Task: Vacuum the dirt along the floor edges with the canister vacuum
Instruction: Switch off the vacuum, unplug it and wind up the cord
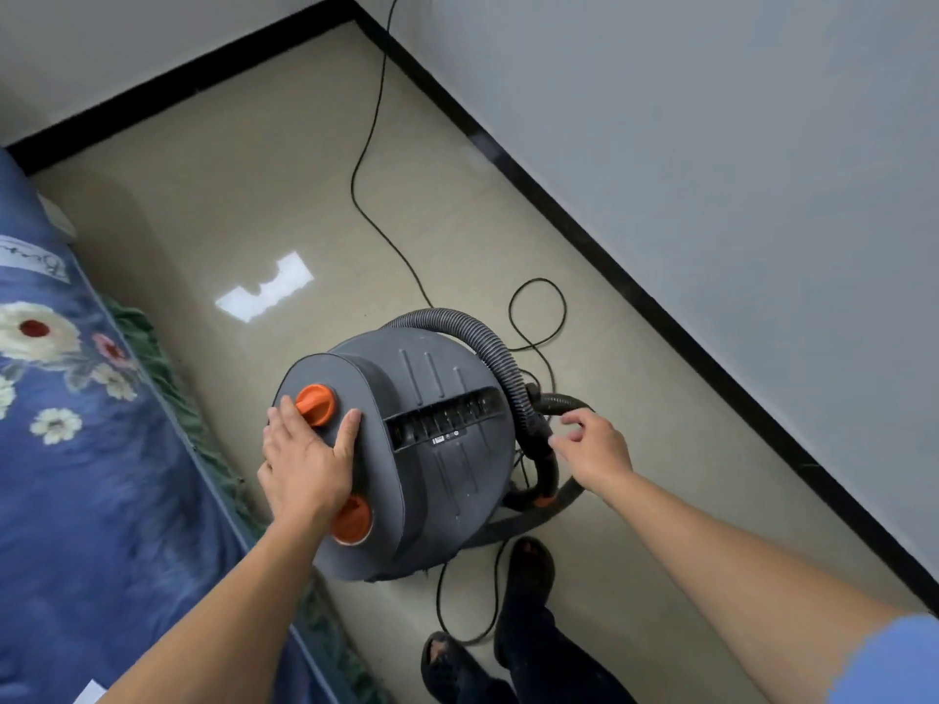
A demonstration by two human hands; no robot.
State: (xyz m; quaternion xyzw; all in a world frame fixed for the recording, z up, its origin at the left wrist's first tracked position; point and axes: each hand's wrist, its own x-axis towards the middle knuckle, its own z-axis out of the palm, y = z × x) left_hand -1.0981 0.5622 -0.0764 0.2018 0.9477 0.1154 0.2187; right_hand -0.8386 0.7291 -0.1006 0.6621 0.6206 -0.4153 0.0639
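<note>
Firstly, the left hand (305,464) lies palm-down on the flat oval end panel of the dark grey plastic canister vacuum (442,449). Its fingers are straight and spread, with thumb and forefinger on either side of the upper orange round knob (316,403); the wrist partly covers a second orange knob (351,520) lower on the same panel. The right hand (592,449) hovers just beside the far end of the canister, fingers loosely curled and parted, grasping nothing, close to the ribbed dark grey hose (488,348) that arches over the body and coils down behind it. The vacuum sits on the glossy beige tiled floor (228,195), between a bed with a blue floral cover (76,449) on the left and a black skirting board (609,246) at the foot of a pale grey wall (711,144) on the right. A thin black power cord (371,144) runs from the far corner across the floor and loops beside the hose. Near the bottom edge, the person's feet in dark sandals (528,566) stand just behind the canister, and a blue sleeve (894,658) shows on the right arm.
</note>
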